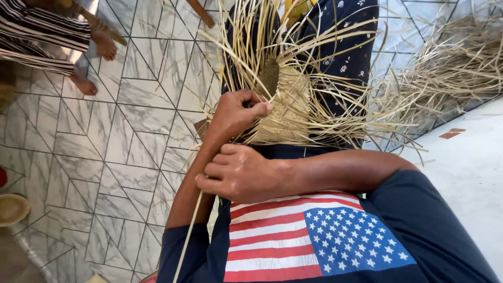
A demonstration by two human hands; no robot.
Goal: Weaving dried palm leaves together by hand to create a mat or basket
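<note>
Against the lap, a half-woven straw basket (285,107) is pinched closed at its rim by the left hand (236,112); the right hand (238,173) is fisted round a straw strand (189,230), best kept taut

Floor (131,120) of large pale tiles, marble-look, grey veining, thin dark lines cutting them into triangles and diamonds. Bright daylight, glare patch at top left. Another person's bare feet (94,63) on the tiles at upper left, under striped cloth (36,36). Wooden stick (200,12) slanting in near top centre. Loose heap of dry straw (450,68) on the floor at upper right. Plain white slab (466,173) at right with a small reddish tile patch (450,133). Round tan bowl-like thing (11,208) at left edge, partly cut off.
</note>
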